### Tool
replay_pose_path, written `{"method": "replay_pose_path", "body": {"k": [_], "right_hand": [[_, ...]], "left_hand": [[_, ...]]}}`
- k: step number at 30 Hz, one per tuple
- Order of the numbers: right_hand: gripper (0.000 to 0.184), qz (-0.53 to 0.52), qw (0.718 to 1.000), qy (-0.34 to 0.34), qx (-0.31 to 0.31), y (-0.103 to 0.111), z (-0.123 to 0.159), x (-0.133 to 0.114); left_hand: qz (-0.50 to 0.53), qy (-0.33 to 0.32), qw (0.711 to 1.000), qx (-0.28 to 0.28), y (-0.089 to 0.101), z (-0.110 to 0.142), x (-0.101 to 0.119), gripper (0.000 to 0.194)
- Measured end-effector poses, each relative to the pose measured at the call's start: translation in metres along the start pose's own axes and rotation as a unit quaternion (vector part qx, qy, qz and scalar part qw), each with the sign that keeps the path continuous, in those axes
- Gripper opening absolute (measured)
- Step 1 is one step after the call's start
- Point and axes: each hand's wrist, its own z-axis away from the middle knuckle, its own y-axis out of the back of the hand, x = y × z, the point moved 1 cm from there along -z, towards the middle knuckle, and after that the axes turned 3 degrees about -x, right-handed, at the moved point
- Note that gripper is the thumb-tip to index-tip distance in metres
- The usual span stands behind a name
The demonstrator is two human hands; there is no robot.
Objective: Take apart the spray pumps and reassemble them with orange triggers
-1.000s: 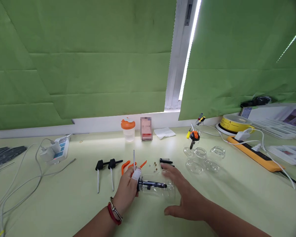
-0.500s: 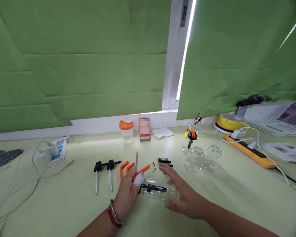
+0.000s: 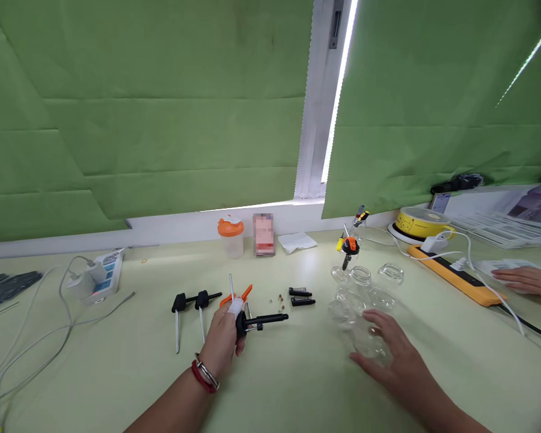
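Black mechanism (image 3: pixel 270 319) pinched in left fingers (image 3: pixel 224 319), clear jar (image 3: pixel 363 341) in right fingers (image 3: pixel 386 325): could knock glassware (image 3: pixel 360 275) beside jar, if lowered hastily.

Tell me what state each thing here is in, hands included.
Left hand: gripping shaft
Shaft: apart from jar
Right hand: curled around jar
Jar: held, blurred
Cup: upright, lid on
White strip: plugs in
Orange strip: plug in
Cranks: lying down
Paper: creased
Blinds: lowered
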Motion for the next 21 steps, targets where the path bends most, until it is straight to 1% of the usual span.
{"method": "replay_pose_path", "body": {"k": [3,5,7,9,10,12,14,15,16,17,18,19,21], "right_hand": [[0.066,0.008,0.991,-0.131,-0.031,0.006,0.003,0.024],[0.069,0.013,0.981,-0.187,-0.052,0.007,-0.001,0.036],[0.071,0.014,0.975,-0.213,-0.057,0.005,-0.006,0.045],[0.076,0.027,0.979,-0.202,-0.025,0.003,-0.010,0.050],[0.079,0.043,0.982,-0.181,0.009,0.004,-0.011,0.050],[0.084,0.098,0.982,-0.115,0.109,0.008,-0.010,0.042],[0.081,0.162,0.965,-0.018,0.204,0.012,-0.008,0.022],[0.072,0.182,0.956,0.051,0.225,0.012,-0.006,0.008],[0.059,0.196,0.946,0.138,0.218,0.010,-0.005,-0.007],[0.049,0.203,0.934,0.218,0.198,0.007,-0.005,-0.022],[0.041,0.204,0.922,0.282,0.170,0.002,-0.005,-0.038],[0.036,0.198,0.912,0.330,0.142,-0.005,-0.007,-0.052],[0.034,0.179,0.900,0.391,0.078,-0.018,-0.012,-0.076]], "left_hand": [[0.022,0.006,1.000,-0.017,-0.003,-0.001,-0.003,0.037],[0.028,0.009,0.999,-0.024,-0.004,0.000,-0.004,0.036],[0.025,0.005,0.999,-0.031,-0.004,0.001,-0.005,0.036],[0.015,-0.004,0.999,-0.037,-0.004,0.002,-0.005,0.037],[0.006,-0.009,0.999,-0.037,-0.004,0.004,-0.004,0.037],[-0.013,-0.021,0.999,-0.034,-0.005,0.006,-0.002,0.035],[-0.030,-0.027,0.999,-0.035,-0.008,0.010,0.000,0.033],[-0.037,-0.025,0.998,-0.040,-0.011,0.012,0.001,0.032],[-0.041,-0.020,0.998,-0.052,-0.014,0.016,0.001,0.031],[-0.046,-0.014,0.997,-0.069,-0.017,0.020,0.002,0.031],[-0.049,-0.008,0.995,-0.088,-0.021,0.024,0.002,0.031],[-0.051,-0.003,0.992,-0.112,-0.025,0.028,0.002,0.031],[-0.056,0.005,0.987,-0.148,-0.031,0.036,0.003,0.032]]}}
